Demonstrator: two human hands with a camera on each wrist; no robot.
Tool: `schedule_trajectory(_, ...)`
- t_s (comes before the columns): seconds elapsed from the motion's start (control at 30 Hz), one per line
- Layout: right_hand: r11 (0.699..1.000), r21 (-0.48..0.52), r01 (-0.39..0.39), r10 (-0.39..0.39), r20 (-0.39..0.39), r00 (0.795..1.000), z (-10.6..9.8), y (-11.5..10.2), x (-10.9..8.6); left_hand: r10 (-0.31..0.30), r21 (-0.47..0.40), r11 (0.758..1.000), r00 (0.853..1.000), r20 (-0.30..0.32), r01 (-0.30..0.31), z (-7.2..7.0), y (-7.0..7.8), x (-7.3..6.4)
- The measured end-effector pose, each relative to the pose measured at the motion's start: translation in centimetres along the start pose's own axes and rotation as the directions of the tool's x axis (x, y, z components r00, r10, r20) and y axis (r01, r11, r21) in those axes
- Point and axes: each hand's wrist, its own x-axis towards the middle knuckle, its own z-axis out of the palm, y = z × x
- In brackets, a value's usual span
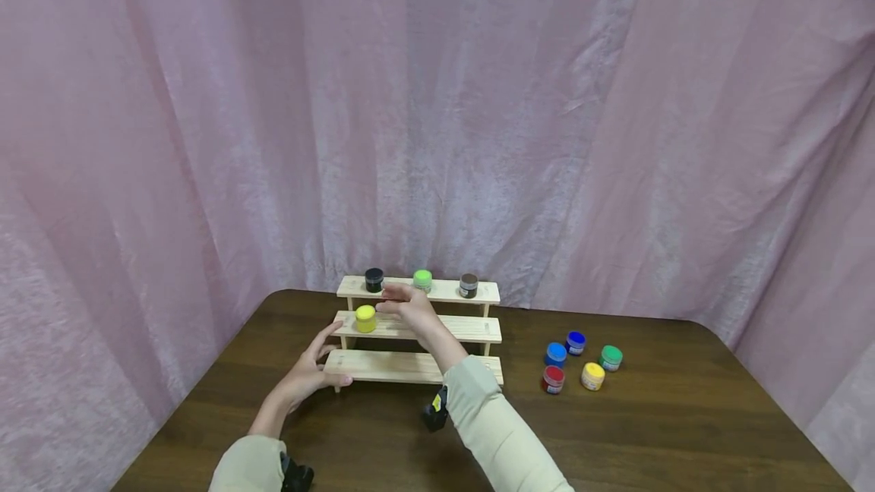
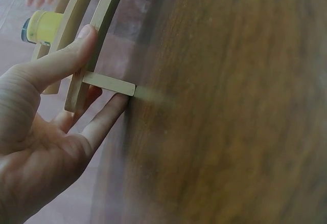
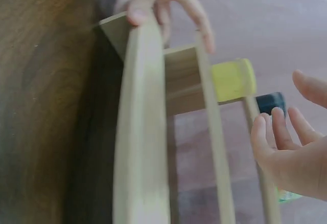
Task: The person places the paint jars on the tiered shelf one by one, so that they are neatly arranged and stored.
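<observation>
A three-step wooden display rack (image 1: 390, 365) stands on the table. My left hand (image 1: 305, 380) grips its left end, thumb (image 2: 84, 42) on the lowest board and fingers (image 2: 106, 119) around the side by the leg. On the middle step, near the left end, sits a yellow paint jar (image 1: 365, 319). My right hand (image 1: 413, 311) is just right of that jar with nothing in it, fingers apart from it and loosely extended. The top step carries a black jar (image 1: 374, 280), a light green jar (image 1: 422, 280), partly behind the right hand, and a brown jar (image 1: 468, 285).
Right of the rack, several jars stand in a group on the brown table (image 1: 656, 416): dark blue (image 1: 576, 342), blue (image 1: 556, 354), red (image 1: 554, 380), yellow-orange (image 1: 592, 376) and green (image 1: 611, 357). A pink curtain (image 1: 478, 112) hangs behind the table.
</observation>
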Motion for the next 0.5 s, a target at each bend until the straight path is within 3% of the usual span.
schedule_trajectory(0.23,1.0,0.019,0.017,-0.017,-0.017,1.0,-1.5,-1.1,-1.5,0.004,-0.005,1.0,1.0,0.006,-0.004,0.0,-0.2,0.0)
schedule_trajectory(0.5,0.999,-0.002,0.049,-0.049,-0.06,0.997,-4.2,-0.9,-3.7,0.008,0.008,1.0,1.0,-0.001,-0.008,0.1,0.1,0.0)
